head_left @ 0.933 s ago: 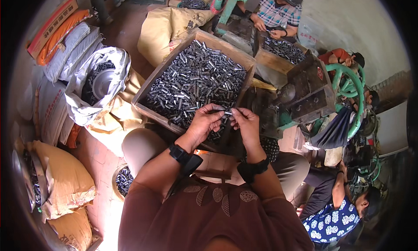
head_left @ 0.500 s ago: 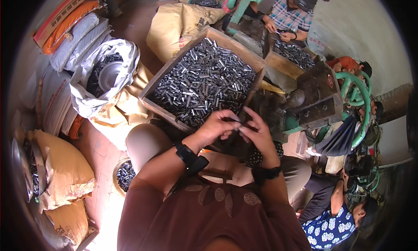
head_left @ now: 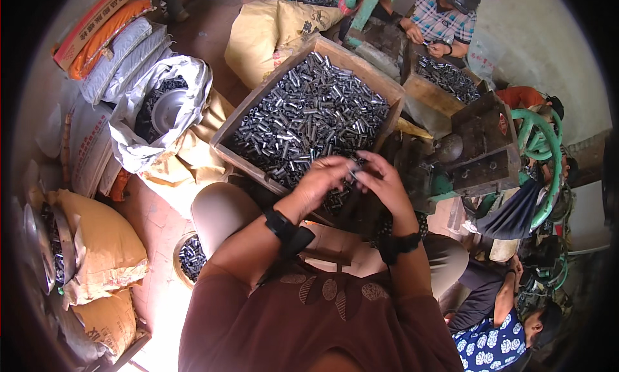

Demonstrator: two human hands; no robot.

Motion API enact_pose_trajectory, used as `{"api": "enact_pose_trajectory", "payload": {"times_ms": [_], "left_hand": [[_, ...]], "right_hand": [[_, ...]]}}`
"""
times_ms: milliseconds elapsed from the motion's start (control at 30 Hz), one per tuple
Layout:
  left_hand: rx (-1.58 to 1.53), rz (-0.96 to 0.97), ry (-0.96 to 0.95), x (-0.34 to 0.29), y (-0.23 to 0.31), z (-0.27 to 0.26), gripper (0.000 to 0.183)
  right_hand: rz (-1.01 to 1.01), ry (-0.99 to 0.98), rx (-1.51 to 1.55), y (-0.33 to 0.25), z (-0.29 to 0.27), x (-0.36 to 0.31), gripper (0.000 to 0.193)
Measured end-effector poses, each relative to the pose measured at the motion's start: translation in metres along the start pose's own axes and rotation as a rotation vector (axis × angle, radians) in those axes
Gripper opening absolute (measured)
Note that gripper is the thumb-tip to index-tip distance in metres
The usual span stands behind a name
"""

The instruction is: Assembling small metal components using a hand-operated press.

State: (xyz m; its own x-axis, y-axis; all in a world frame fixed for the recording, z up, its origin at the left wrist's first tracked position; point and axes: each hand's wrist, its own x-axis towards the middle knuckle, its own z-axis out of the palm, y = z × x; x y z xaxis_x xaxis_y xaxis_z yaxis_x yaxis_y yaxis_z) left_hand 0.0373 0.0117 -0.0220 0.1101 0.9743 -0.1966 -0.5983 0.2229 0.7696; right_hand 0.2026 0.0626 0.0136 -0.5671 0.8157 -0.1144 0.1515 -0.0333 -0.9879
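Over the near right corner of a wooden box (head_left: 250, 169) heaped with short metal tubes (head_left: 303, 114), my two hands meet fingertip to fingertip. A small grey metal tube (head_left: 353, 172) shows between them, partly hidden by the fingers. My left hand (head_left: 321, 180) comes from the left with its thumb and fingers pinched at one side of the piece. On the other side, the thumb and bent fingers of my right hand (head_left: 385, 184) close on it too. Both hands are above the tubes, near the box's front edge.
A wooden bench with a dark metal press part (head_left: 477, 146) and a green handwheel (head_left: 548, 159) stands right. Co-workers sit at far right and lower right. Left are an open white sack (head_left: 129, 130), stacked sacks (head_left: 122, 56) and a round container of tubes (head_left: 177, 262).
The whole view has shifted slightly. My hands stay together, the right fingers have curled in closer, and the grey piece between the fingertips shows more plainly.
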Motion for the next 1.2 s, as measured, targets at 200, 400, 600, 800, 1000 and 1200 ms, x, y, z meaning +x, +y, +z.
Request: {"api": "enact_pose_trajectory", "payload": {"times_ms": [200, 400, 600, 800, 1000, 1200], "left_hand": [[1.405, 0.569, 0.353, 0.026, -0.023, -0.046, 0.013], [1.778, 0.254, 0.327, 0.019, -0.023, -0.025, 0.009], [1.827, 0.153, 0.191, 0.011, -0.003, -0.026, 0.013], [1.743, 0.103, 0.273, 0.016, -0.005, -0.031, 0.011], [1.132, 0.196, 0.164, 0.008, 0.012, -0.024, 0.022], [0.195, -0.131, 0.081, -0.006, 0.000, 0.028, 0.010]], "right_hand": [[-0.168, 0.235, -0.988, 0.034, 0.039, 0.047, 0.034], [-0.283, 0.232, -1.176, 0.052, 0.042, 0.051, 0.029], [-0.113, 0.245, -0.664, 0.056, 0.028, 0.049, 0.028], [0.046, 0.242, 0.035, 0.057, 0.020, 0.045, 0.021], [0.133, 0.299, 0.046, 0.030, 0.010, 0.019, 0.018], [0.071, 0.347, 0.119, 0.017, -0.020, -0.036, 0.018]]}}
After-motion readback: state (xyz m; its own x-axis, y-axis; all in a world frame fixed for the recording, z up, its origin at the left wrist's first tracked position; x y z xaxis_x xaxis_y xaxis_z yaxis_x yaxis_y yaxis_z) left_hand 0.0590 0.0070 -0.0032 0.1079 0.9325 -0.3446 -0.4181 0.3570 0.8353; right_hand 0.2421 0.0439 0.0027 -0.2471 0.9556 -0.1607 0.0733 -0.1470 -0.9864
